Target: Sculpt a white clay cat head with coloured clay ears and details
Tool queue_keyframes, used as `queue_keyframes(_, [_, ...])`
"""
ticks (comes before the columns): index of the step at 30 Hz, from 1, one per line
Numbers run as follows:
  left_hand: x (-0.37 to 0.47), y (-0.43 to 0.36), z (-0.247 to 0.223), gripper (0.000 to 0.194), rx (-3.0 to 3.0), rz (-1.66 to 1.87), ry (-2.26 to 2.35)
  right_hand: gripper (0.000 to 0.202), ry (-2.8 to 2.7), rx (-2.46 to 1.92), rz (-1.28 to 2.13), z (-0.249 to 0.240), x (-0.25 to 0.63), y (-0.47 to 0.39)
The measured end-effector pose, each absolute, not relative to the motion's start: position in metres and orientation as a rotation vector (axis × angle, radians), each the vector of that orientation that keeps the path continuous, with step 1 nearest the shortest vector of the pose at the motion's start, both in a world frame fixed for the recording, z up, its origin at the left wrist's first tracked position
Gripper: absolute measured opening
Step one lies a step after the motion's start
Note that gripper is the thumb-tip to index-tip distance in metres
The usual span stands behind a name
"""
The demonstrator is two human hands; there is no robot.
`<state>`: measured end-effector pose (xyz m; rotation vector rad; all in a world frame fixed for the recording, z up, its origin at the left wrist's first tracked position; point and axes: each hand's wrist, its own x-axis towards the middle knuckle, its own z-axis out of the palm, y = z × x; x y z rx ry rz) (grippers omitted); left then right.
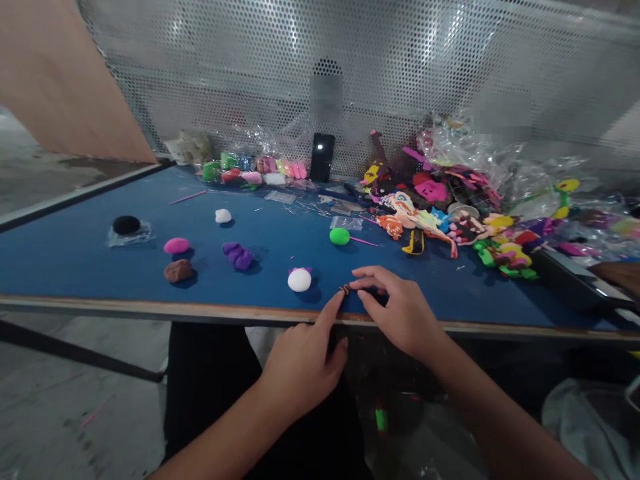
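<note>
**While the left hand [305,357] has an index fingertip on the brown coil [345,290], the right hand [403,313] sits at its other side**

Head view: the brown coil is small, thin, bent back on itself, and lies near the front edge of the blue table [115,283], between the two hands. Left hand: index out and touching the coil, other fingers loosely bent, nothing in the palm. Right hand: not clenched, thumb and index apart, one fingertip at the coil's right end; touching or just beside, can't tell.

Just beyond the left hand, slightly left: white ball [299,281] with purple bits at its back. Further left of that hand: purple lump [239,256], then brown lump [179,271] with pink ball [177,246] just behind it. Well left: black ball [127,225] on a clear wrapper [146,233]. Small white lump [223,217] is farther out, left of both hands.

Beyond the right hand, a bit left: green ball [339,236], pink stick [364,241] running out to its right. Past the right hand, on its right: heap of colored pieces [433,193]. Straight out past both hands, at the back: dark phone [322,157], upright, near the perforated panel [280,73].
</note>
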<state>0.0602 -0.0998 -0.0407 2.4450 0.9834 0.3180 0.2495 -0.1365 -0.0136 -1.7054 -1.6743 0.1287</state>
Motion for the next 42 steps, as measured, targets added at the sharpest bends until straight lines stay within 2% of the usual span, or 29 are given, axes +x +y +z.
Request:
queue_keyframes(7, [0.061, -0.100, -0.041, 0.067, 2.445, 0.322, 0.972, 0.030, -1.615, -1.730, 0.182, -0.012, 0.249, -0.132])
queue_keyframes(24, [0.061, -0.099, -0.045, 0.069, 2.415, 0.351, 0.985, 0.026, -1.699, -1.696, -0.013, -0.018, 0.246, -0.134])
queue_keyframes(30, [0.064, -0.099, -0.043, 0.067, 2.367, 0.370, 1.032, 0.033, -1.766, -1.663, -0.047, -0.020, 0.246, -0.134])
queue_keyframes(42, [0.064, -0.096, -0.050, 0.071, 2.317, 0.429, 0.984, 0.033, -1.871, -1.645, -0.194, -0.025, 0.247, -0.136])
